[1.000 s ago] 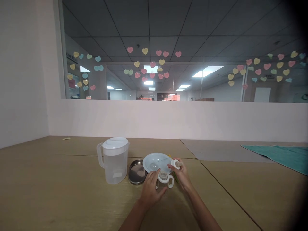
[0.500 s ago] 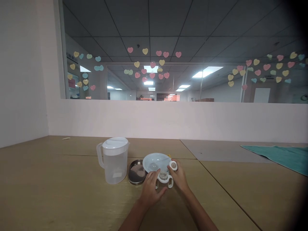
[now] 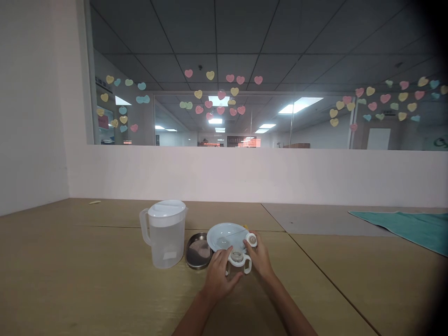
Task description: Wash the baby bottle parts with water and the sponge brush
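Note:
A clear baby bottle with a white two-handled collar stands upright on the table, its mouth uncovered. My left hand is wrapped round the bottle's left side, thumb in front. In my right hand is a round white cap, pinched by the fingers just right of and above the bottle mouth, its inner side facing me. Directly behind the bottle sits a pale blue bowl with something clear and a thin stick-like thing in it; its right rim is partly hidden by my right hand.
A lidded translucent pitcher stands to the left, with a shallow metal dish between it and the bowl. A teal cloth lies at the far right. Behind the table rises a wall with a window bearing heart-shaped notes.
The whole view has shifted very slightly. Both hands, the bottle and the cap keep the same places relative to each other.

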Demonstrator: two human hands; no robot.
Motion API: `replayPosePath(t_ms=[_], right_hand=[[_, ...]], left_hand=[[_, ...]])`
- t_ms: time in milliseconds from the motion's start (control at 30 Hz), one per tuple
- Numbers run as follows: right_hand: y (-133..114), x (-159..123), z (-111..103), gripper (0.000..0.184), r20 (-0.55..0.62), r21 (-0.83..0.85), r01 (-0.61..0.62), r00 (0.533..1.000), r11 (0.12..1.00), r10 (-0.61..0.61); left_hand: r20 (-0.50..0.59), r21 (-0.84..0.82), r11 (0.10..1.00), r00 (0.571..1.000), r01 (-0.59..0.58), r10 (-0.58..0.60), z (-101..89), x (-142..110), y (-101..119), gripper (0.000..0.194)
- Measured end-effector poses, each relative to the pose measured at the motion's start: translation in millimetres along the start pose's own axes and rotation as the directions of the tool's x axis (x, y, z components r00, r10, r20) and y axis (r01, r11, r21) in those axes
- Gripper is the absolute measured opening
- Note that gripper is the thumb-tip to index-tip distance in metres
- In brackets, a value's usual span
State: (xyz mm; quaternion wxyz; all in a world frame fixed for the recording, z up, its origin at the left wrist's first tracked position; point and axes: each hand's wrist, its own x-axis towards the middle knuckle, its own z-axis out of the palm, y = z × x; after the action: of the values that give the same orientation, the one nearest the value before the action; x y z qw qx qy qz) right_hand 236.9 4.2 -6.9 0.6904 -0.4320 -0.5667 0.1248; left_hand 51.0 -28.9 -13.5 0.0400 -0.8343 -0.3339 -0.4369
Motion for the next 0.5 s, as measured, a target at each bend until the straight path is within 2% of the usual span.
replayPosePath(t_ms=[133, 367, 500], right_hand=[[-1.7, -0.7, 1.2, 0.041, -0.005, 0.027, -0.008, 1.000, 1.000, 0.008], [-8.4, -0.7, 2.4, 0.049, 0.051, 0.108, -0.043, 0.998, 0.993, 0.037], [-6.0, -1.6, 2.1, 0.051, 0.101, 0.127, -0.103, 0.991, 0.987, 0.091]], left_hand=[[-0.012, 0.004, 1.000, 1.000, -0.003, 0.003, 0.0, -0.5, -0.4, 0.064], [-0.028, 0.009, 1.000, 1.000, -0.013, 0.013, 0.1, -0.5, -1.6, 0.063], [-0.013, -0.008, 1.000, 1.000, -0.001, 0.001, -1.8, 0.7, 0.3, 0.062]])
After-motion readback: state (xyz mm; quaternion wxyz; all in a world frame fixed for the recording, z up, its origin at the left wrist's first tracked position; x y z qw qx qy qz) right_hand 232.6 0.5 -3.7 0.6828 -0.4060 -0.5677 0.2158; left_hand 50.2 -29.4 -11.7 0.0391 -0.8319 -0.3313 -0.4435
